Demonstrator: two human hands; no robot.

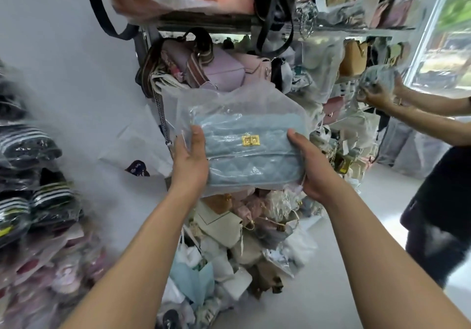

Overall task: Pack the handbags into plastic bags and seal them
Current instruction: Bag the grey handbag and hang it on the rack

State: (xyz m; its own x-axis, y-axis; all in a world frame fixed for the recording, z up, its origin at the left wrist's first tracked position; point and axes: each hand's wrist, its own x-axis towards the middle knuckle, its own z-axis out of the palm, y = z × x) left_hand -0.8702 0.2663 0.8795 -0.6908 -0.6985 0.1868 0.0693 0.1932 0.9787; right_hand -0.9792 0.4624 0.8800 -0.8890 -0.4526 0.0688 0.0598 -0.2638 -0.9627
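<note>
A light blue quilted handbag (252,155) with a gold clasp sits inside a clear plastic bag (229,104), held up in front of me at chest height. My left hand (190,161) grips its left end through the plastic, thumb on the front. Gripping the right end is my right hand (309,165). The plastic bag's mouth stands loose and crumpled above the handbag.
A metal rack (204,23) crammed with handbags stands straight ahead, and a pile of wrapped bags (242,239) lies on the floor below. Packed striped goods (30,176) are stacked at left. Another person (433,201) at right holds a bagged item by the rack.
</note>
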